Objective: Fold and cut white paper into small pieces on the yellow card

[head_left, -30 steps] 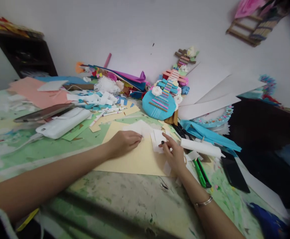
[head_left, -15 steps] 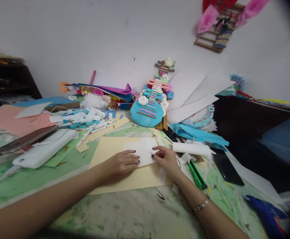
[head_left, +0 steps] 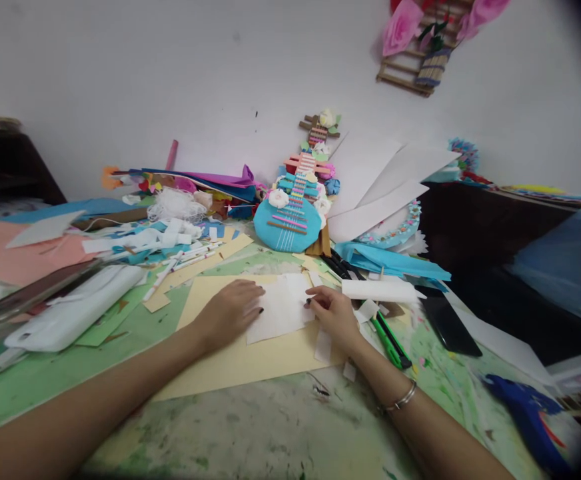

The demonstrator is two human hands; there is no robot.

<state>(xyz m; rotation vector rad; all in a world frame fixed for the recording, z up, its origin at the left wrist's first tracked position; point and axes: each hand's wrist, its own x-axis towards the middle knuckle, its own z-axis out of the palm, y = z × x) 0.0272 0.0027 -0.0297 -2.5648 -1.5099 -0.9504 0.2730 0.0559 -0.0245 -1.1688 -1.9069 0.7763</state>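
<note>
A white piece of paper (head_left: 281, 310) lies on a larger cream sheet (head_left: 215, 373) in front of me. My left hand (head_left: 230, 313) rests at the white paper's left edge, its fingers stretched out and lying flat. At the opposite edge, the thumb and forefinger of my right hand (head_left: 335, 317) come together on the white paper. Narrow white strips (head_left: 322, 345) lie by my right wrist. A green cutter knife (head_left: 390, 340) is just right of that hand, below a roll of white paper (head_left: 379, 291).
Behind the sheets stands a blue guitar-shaped craft (head_left: 288, 223). Paper scraps (head_left: 170, 233) and a white power strip (head_left: 75, 310) crowd the left. On the right lie a black phone (head_left: 450, 327) and a blue glue gun (head_left: 525, 413).
My left hand has slid left, off the middle of the white paper to its edge, uncovering more of it. My right hand stays at the right edge. The view has shifted slightly.
</note>
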